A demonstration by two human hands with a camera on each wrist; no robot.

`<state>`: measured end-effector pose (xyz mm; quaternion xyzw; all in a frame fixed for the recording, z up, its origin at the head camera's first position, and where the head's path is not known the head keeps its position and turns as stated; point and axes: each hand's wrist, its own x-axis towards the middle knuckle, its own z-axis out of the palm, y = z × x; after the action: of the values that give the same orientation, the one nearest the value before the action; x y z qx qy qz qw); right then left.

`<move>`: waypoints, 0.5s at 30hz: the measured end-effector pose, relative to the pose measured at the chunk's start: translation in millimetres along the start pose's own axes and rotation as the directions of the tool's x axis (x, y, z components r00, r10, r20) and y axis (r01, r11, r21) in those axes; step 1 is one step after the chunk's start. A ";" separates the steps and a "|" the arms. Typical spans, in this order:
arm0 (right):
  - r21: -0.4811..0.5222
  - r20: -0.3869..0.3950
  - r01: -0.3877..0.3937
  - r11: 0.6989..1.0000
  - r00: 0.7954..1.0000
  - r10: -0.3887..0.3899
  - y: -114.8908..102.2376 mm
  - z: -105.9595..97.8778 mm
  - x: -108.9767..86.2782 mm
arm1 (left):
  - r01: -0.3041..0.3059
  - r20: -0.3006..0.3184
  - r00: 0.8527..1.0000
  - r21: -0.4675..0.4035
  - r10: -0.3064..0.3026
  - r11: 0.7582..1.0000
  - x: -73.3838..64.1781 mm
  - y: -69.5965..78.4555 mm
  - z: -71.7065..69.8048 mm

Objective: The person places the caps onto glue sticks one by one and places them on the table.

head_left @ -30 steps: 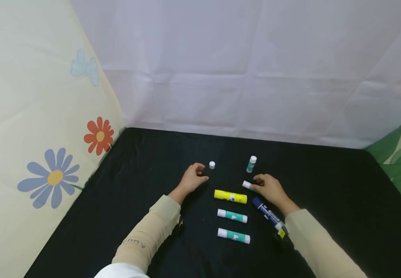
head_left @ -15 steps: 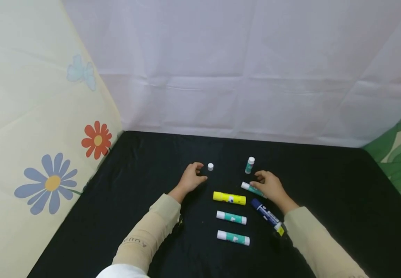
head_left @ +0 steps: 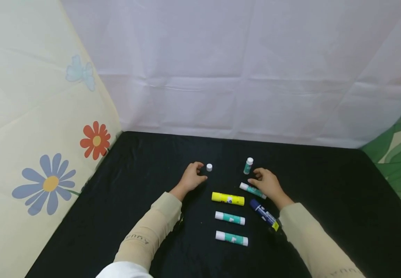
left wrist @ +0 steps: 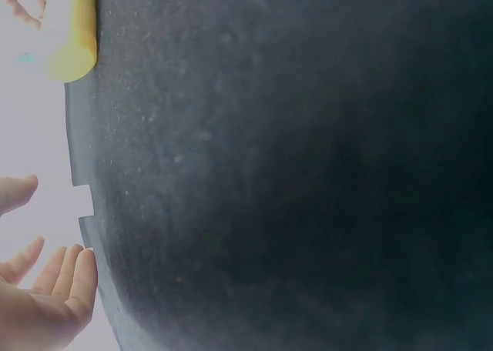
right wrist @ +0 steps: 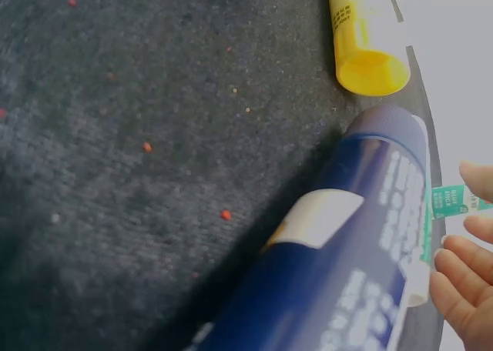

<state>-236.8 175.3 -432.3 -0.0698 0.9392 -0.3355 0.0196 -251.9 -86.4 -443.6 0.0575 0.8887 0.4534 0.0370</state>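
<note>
My left hand (head_left: pixel 190 177) is at the middle left with fingers loosely bent, nothing in them. Just right of its fingertips a small white cap (head_left: pixel 209 167) sits on the black cloth; the left wrist view also has this cap (left wrist: pixel 83 201). My right hand (head_left: pixel 269 184) hovers, relaxed and holding nothing, at the right end of a white-and-green glue stick (head_left: pixel 252 190) lying flat. Behind that stick, another small glue stick (head_left: pixel 248 166) stands upright, its green label (right wrist: pixel 451 202) appearing beyond my right fingers in the right wrist view.
A yellow glue stick (head_left: pixel 228 199) lies mid-table, with two white-and-green glue sticks (head_left: pixel 230 218) in front of it. A dark blue tube (head_left: pixel 264 214) lies diagonally below my right hand. White cloth (head_left: pixel 193 104) hangs behind the black tabletop (head_left: pixel 144 162).
My right hand has come away from the lying glue stick, moving slightly up, and more of that stick shows. My left hand stays almost where it was. The head view shifts slightly.
</note>
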 end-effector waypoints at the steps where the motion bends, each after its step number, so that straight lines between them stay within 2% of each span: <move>1: 0.002 0.001 -0.004 1.000 1.000 0.004 0.1 0.2 0.4 | 0.003 0.001 1.000 0.001 -0.003 1.000 0.4 0.0 -0.1; 15: 0.016 -0.005 -0.031 0.999 1.000 0.031 2.0 2.2 7.7 | 0.014 0.044 0.999 0.056 -0.016 0.998 9.4 1.1 0.2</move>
<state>-244.4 174.4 -435.2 -0.0544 0.9375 -0.3430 0.0229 -261.2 -84.3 -443.0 0.0619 0.9003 0.4268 0.0587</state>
